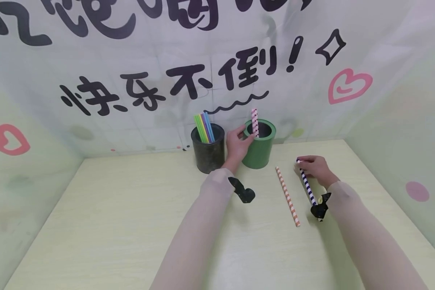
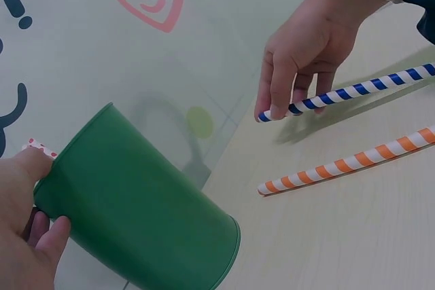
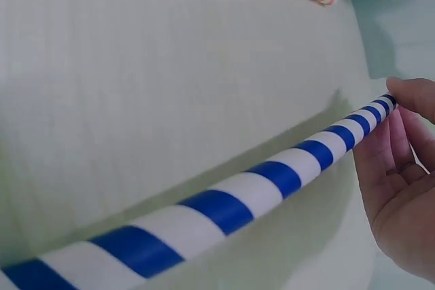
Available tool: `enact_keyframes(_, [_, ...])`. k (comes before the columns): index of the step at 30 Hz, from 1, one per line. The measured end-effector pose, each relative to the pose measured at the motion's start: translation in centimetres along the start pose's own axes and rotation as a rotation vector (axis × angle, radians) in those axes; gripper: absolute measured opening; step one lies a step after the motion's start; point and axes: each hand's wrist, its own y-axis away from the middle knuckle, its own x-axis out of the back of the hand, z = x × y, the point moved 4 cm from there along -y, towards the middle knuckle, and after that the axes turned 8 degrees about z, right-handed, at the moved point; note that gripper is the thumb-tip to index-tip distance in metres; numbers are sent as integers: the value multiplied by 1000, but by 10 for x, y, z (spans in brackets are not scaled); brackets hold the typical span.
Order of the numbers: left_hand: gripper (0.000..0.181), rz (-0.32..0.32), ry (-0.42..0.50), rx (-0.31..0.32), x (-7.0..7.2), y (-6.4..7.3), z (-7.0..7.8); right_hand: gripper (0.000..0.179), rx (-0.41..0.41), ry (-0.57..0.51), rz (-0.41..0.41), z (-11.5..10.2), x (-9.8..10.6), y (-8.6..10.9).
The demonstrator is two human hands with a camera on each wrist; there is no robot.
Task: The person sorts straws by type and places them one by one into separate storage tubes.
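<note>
My left hand [image 1: 238, 145] grips the green cup [image 1: 259, 151] at its left side near the rim, thumb in front. A pink dotted paper straw [image 1: 255, 121] stands in that cup, close to the thumb; whether they touch I cannot tell. At the right, my right hand [image 1: 317, 169] pinches the far end of a blue-and-white striped paper straw [image 3: 272, 174] between thumb and fingers. Its near end runs under the wrist strap in the head view. Between this straw and the cup, an orange-and-white striped paper straw [image 1: 287, 196] lies on the table.
Left of the green cup stands a black cup [image 1: 208, 155] holding several green, yellow, purple and blue straws [image 1: 204, 129]. Behind both cups rises a printed cloth wall [image 1: 148, 133], with side walls left and right of the pale wooden table [image 1: 112, 217].
</note>
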Motion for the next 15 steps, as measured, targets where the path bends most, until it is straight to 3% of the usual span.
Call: enact_keyframes(15, [46, -6, 8, -7, 0, 0, -1, 47, 138, -72, 67, -61, 19, -4])
